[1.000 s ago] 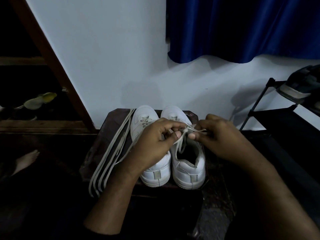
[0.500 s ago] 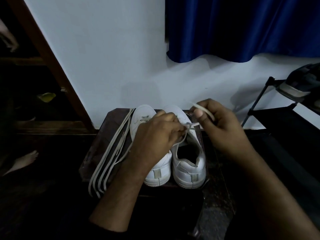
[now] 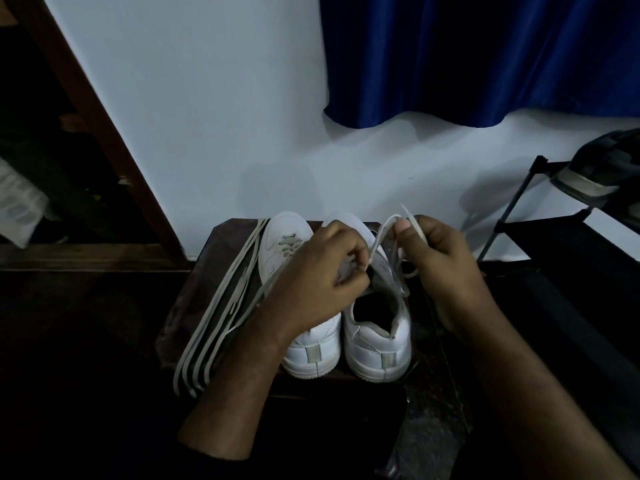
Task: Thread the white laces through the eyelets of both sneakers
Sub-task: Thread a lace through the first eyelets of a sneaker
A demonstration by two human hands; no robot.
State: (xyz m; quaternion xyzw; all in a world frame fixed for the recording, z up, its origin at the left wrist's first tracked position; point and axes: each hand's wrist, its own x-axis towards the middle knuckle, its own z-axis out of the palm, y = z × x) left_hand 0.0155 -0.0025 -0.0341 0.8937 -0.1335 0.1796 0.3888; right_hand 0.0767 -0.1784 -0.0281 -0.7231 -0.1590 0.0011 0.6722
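Two white sneakers stand side by side, heels toward me, on a dark low stand (image 3: pixel 194 285). The left sneaker (image 3: pixel 287 244) has lacing across its front. My left hand (image 3: pixel 322 278) lies over both shoes and grips the right sneaker (image 3: pixel 377 337) at its tongue, by an eyelet. My right hand (image 3: pixel 440 265) pinches the end of a white lace (image 3: pixel 384 226), raised above the shoe. The lace arcs from my fingers down to the eyelet beside my left hand. Long loose lace lengths (image 3: pixel 221 306) trail along the stand's left side.
A pale wall and a blue curtain (image 3: pixel 485 57) rise behind the stand. A black shoe rack (image 3: pixel 540 230) with a dark shoe (image 3: pixel 602 174) stands at right. A slanted wooden beam (image 3: pixel 90 126) and dim clutter fill the left. The floor is dark.
My right hand has drawn the lace end up and to the right, away from the shoe, forming a longer loop. My left hand has stayed at the right sneaker's eyelet area.
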